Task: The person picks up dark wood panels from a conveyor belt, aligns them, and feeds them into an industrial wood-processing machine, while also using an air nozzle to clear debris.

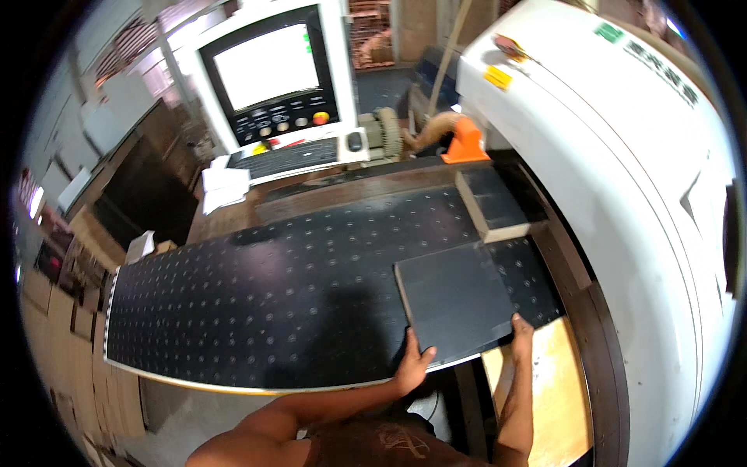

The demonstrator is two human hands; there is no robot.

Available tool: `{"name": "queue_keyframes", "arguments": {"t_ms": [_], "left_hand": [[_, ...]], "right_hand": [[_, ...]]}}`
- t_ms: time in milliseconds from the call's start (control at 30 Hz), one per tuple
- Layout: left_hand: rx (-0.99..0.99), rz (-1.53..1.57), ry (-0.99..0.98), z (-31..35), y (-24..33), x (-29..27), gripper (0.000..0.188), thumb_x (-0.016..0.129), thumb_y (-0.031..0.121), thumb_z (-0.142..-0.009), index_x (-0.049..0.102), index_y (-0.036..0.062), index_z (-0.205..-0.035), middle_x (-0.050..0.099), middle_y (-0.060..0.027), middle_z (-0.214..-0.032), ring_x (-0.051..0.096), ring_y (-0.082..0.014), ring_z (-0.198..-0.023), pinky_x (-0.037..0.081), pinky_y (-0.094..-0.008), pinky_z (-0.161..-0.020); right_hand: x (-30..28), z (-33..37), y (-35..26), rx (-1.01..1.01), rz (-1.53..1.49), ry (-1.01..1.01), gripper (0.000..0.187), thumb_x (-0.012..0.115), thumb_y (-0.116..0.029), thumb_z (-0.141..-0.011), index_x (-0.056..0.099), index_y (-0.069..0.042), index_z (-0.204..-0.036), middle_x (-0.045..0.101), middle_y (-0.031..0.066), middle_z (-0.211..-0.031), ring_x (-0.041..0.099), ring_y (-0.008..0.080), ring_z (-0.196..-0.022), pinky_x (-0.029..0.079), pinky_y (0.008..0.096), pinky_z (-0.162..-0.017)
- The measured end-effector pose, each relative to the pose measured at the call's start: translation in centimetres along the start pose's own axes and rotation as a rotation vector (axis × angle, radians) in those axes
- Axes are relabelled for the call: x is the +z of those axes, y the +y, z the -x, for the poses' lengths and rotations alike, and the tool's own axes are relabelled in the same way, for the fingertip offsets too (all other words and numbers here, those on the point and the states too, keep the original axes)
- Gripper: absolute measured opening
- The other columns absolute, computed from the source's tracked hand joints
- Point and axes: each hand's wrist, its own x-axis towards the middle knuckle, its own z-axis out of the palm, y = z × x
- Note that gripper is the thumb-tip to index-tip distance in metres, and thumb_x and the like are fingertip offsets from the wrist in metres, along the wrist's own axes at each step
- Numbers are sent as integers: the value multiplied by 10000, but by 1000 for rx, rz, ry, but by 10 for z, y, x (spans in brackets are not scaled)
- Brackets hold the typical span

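A dark grey square panel with a pale edge lies on the black table dotted with small round studs, at its right part. My left hand grips the panel's near left corner, fingers along the left edge and thumb apart. At the near right corner, my right hand holds the panel's right edge; some of its fingers are hidden. Just beyond the panel sits a smaller dark board with pale edges, next to the machine.
A large white machine housing fills the right side, with a screwdriver on top. Behind the table stand a monitor, a keyboard and an orange duct fitting. A yellowish board lies below my right arm. Stacked cardboard is at left.
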Motion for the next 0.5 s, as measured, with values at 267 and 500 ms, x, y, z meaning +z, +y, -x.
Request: {"name": "queue_keyframes", "arguments": {"t_ms": [267, 500], "left_hand": [[-286, 177, 487, 103, 7, -234, 825, 584, 266, -987, 80, 29, -1596, 288, -216, -1584, 327, -311, -1431, 227, -383, -1180], [-275, 105, 714, 198, 27, -393, 739, 606, 238, -981, 220, -7, -1562, 389, -197, -1538, 370, -277, -1406, 265, -336, -1163]], "right_hand": [[256, 103, -12, -115, 110, -380, 527, 508, -357, -1041, 619, 126, -1221, 688, 211, -1188, 623, 257, -1112, 445, 354, -994], [408, 229, -2, -130, 95, -492, 495, 501, -327, -1040, 586, 96, -1284, 639, 249, -1270, 596, 327, -1198, 419, 381, -1041]]}}
